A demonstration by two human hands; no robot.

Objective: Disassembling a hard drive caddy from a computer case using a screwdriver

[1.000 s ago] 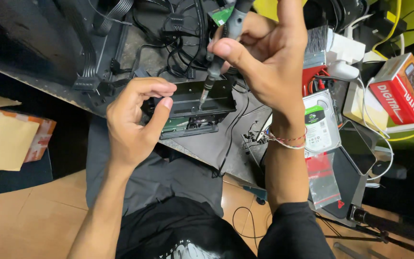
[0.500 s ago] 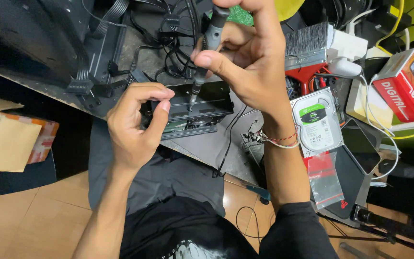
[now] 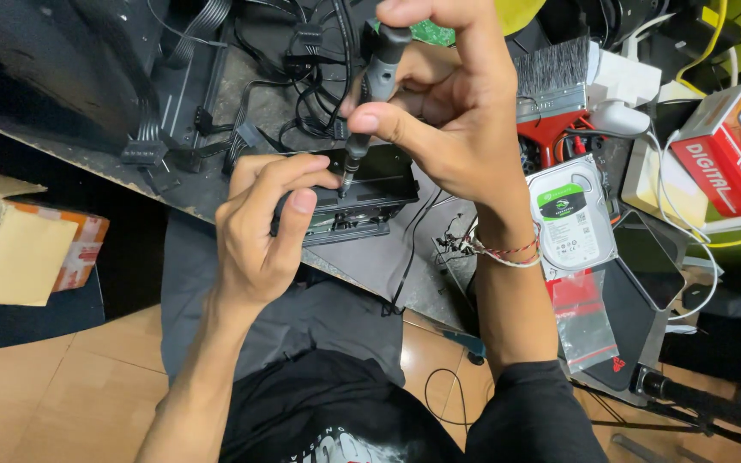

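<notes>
Screwdriver [image 3: 369, 94] now stands more upright than a second ago, its tip lowered onto the black drive tray [image 3: 362, 201]. Right hand [image 3: 448, 111] fingers are clamped around its handle; left hand [image 3: 263, 227] fingers pinch the tray edge, just beside the tip.

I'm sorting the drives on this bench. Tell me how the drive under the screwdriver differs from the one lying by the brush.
The black drive unit sits at the bench edge, gripped by the left hand, with the screwdriver in the right hand pressed onto its top. The silver hard drive lies flat and untouched, label up, right of the wrist. The black one is dark and partly hidden; the silver one shows a green and white label. Both rest on the bench.
</notes>
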